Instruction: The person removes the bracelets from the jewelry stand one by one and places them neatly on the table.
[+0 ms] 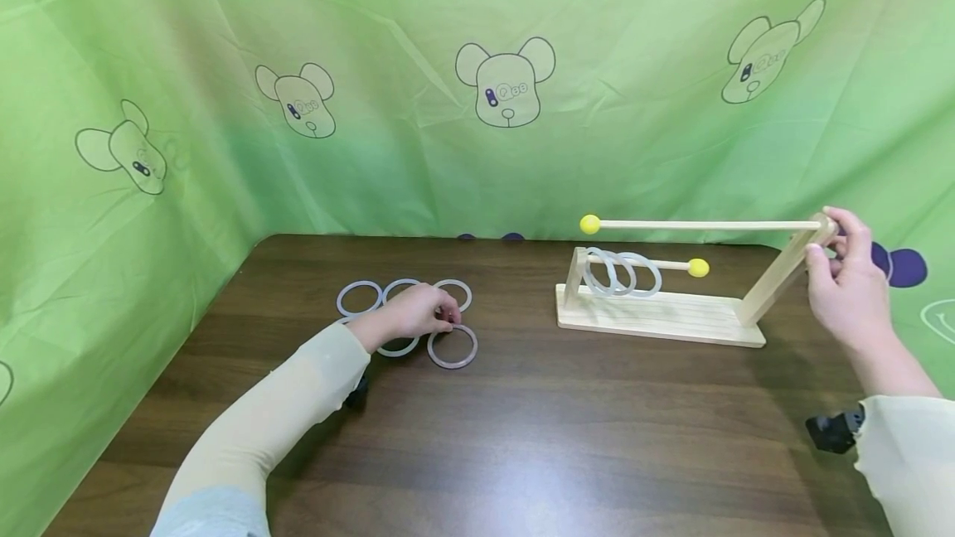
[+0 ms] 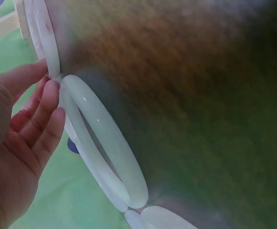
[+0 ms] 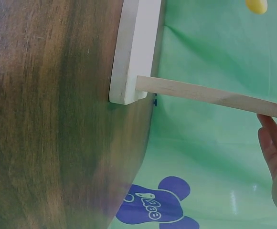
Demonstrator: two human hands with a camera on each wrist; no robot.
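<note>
My left hand [image 1: 410, 311] pinches the near edge-side ring [image 1: 453, 367], a pale flat hoop lying on the table, at its far rim. Seen from the left wrist, thumb and fingertips meet at this ring's [image 2: 51, 43] edge, right beside another pale ring [image 2: 112, 129]. Several more rings [image 1: 360, 283] lie together there, partly covered by the hand. On the right, my right hand [image 1: 850, 280] grips the top of the tall slanted post [image 1: 783, 272] of a wooden ring stand [image 1: 664, 317]. In the right wrist view, fingers touch that post [image 3: 191, 93].
The stand's long upper rod [image 1: 709, 225] ends in a yellow ball [image 1: 590, 224]. Its shorter lower rod carries several pale rings [image 1: 647, 292] and ends in another yellow ball [image 1: 698, 268]. A green printed curtain [image 1: 507, 181] hangs behind the brown table [image 1: 507, 437].
</note>
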